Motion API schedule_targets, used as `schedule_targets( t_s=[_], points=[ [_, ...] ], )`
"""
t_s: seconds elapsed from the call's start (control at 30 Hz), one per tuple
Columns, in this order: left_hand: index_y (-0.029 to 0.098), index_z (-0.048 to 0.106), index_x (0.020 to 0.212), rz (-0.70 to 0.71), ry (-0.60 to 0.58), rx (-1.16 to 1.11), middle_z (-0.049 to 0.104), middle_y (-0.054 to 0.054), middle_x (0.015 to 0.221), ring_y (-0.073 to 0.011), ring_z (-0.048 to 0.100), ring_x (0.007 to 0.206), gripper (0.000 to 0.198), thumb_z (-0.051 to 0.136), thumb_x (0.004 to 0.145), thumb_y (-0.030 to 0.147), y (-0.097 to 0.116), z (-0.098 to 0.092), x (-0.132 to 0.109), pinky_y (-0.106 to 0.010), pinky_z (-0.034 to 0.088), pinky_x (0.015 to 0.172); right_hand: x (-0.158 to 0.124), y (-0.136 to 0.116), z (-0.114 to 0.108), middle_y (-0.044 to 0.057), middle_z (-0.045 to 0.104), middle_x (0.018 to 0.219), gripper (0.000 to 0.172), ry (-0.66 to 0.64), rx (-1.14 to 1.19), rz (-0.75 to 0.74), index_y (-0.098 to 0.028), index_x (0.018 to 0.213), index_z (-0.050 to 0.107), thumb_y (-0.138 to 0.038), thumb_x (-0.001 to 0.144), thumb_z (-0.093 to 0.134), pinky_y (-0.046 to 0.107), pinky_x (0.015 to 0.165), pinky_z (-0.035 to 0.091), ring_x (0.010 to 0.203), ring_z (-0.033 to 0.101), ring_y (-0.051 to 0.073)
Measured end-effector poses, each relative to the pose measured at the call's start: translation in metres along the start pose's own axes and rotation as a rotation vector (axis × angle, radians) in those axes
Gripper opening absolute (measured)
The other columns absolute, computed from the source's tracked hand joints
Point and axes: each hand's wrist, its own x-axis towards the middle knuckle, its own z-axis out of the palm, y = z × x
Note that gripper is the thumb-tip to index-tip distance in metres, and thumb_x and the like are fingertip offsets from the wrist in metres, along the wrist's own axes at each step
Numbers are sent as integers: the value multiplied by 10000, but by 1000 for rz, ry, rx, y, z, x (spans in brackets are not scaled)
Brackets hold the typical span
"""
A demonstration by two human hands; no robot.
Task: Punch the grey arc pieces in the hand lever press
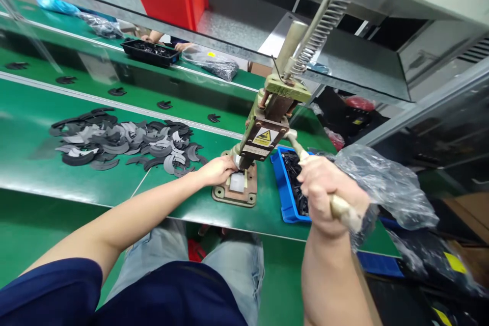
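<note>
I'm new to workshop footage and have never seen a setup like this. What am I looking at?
This single view comes from a camera worn on someone's head, looking down at their bare hands. The right hand grips the lever of a hand-worked press. The left hand is at the press's base; whether it holds anything is unclear. On the green bench, curved dark and grey pieces lie piled left; a blue bin of black parts stands right.

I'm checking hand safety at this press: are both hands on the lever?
No. Only the right hand grips the lever; the left hand is down at the base plate.
</note>
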Motion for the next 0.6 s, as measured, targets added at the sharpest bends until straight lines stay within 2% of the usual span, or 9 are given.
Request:
schedule_targets(
  t_s=[0.13,0.23,0.3,0.37,0.43,0.5,0.6],
  points=[
    [180,793,1039,-43,25,-11,786,-80,1078,-222,721,1077,211,587,995,194,1,4,-1,-352,550,1014,-46,8,5,-32,572,634,195,-49,-105,-55,-230,661,588,-200,831,680,534,920,556,683,615,174],
    [181,790,1049,-76,5,-33,788,-89,1089,-232,722,1090,218,580,997,205,7,1,-1,-358,544,1022,-65,16,11,-29,582,651,182,2,-147,-83,-232,667,579,-152,796,680,549,933,552,707,636,185],
    [195,779,1114,-116,-33,-46,784,-87,1134,-234,718,1108,241,567,1003,226,7,-8,-2,-352,542,1022,-71,21,13,-24,586,657,175,43,-160,-91,-241,665,579,-170,795,672,560,925,558,711,642,193],
    [210,755,1198,-193,-50,10,767,-88,1205,-243,701,1150,279,558,1004,251,0,-26,-7,-360,529,1044,-73,24,11,-22,598,662,163,41,-169,-89,-255,669,582,-205,797,670,579,926,562,713,647,202],
    [206,736,1241,-308,-53,160,744,-106,1262,-270,670,1200,309,565,992,267,-15,-51,-15,-396,496,1090,-75,26,7,-23,612,672,119,-1,-171,-81,-275,704,607,-234,789,680,606,938,560,723,658,218],
    [182,723,1252,-432,-95,339,729,-136,1278,-303,641,1228,329,592,965,277,-35,-77,-24,-429,457,1122,-76,27,3,-28,630,694,95,-38,-136,-63,-296,836,649,-280,773,718,631,975,552,749,674,234],
    [157,686,1267,-592,-226,503,711,-176,1274,-340,622,1236,428,659,922,410,-60,-105,-33,-427,461,1083,-78,27,-2,-22,688,826,530,-35,-38,-2,-312,1191,617,-342,707,833,645,1053,535,808,692,235]
  ],
)
